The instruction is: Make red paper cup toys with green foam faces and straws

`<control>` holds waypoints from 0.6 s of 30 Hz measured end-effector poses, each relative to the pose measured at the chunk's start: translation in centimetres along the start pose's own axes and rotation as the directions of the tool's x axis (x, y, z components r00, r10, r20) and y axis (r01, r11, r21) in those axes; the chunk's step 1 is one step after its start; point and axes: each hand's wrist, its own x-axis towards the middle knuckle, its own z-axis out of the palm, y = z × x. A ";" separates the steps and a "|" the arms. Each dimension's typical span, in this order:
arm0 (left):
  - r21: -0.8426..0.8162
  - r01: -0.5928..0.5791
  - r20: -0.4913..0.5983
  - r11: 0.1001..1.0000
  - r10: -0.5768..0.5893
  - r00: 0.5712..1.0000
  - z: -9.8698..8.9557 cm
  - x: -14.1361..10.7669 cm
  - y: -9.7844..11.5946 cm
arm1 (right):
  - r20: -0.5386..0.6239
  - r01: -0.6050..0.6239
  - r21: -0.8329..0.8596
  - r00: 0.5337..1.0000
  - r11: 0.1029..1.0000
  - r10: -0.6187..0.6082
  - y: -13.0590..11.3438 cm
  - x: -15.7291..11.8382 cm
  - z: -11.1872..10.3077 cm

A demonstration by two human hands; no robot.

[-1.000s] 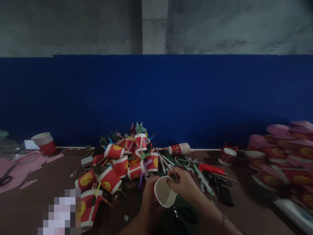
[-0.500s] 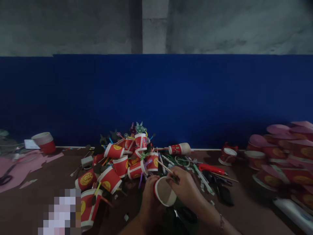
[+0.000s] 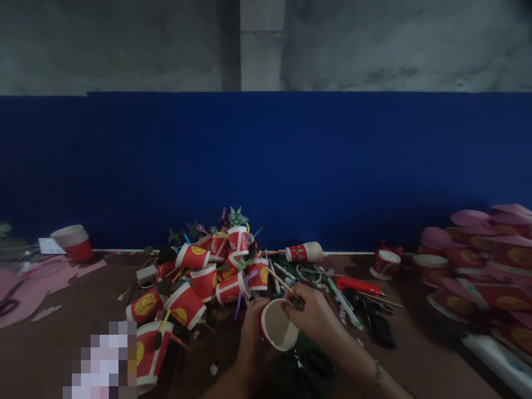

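Note:
A paper cup with a red outside is tilted so its pale inside faces me. Around its left side wraps my left hand. My right hand pinches a thin wooden stick above the cup's rim, with its fingertips at the rim. The stick slants up and left, toward a heap of red cups decorated with colored sticks and paper figures. Dark-handled scissors lie below the cup, partly in shadow.
A red glue gun, markers and a black object lie to the right. Cups with pink paper are piled at the far right. Stacked cups and pink sheets are at the left. A blue panel stands behind.
The view has shifted very slightly. Both hands keep nearly the same pose on the cup and the stick.

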 end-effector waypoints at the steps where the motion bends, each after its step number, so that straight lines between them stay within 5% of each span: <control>1: -0.006 -0.007 -0.012 1.000 0.007 1.000 0.0 0.0 0.0 | 0.005 -0.010 -0.008 1.000 1.000 0.010 -0.1 0.0 0.0; 12: -0.114 0.054 -0.022 0.992 -0.057 0.998 -0.2 0.5 1.4 | 0.059 0.050 -0.339 0.998 0.940 -0.032 -0.2 -0.4 0.1; 18: -0.233 0.309 0.080 0.922 -0.298 0.951 -0.3 0.5 1.3 | 0.013 0.097 -0.124 0.995 0.988 -0.096 -0.8 -0.5 -1.6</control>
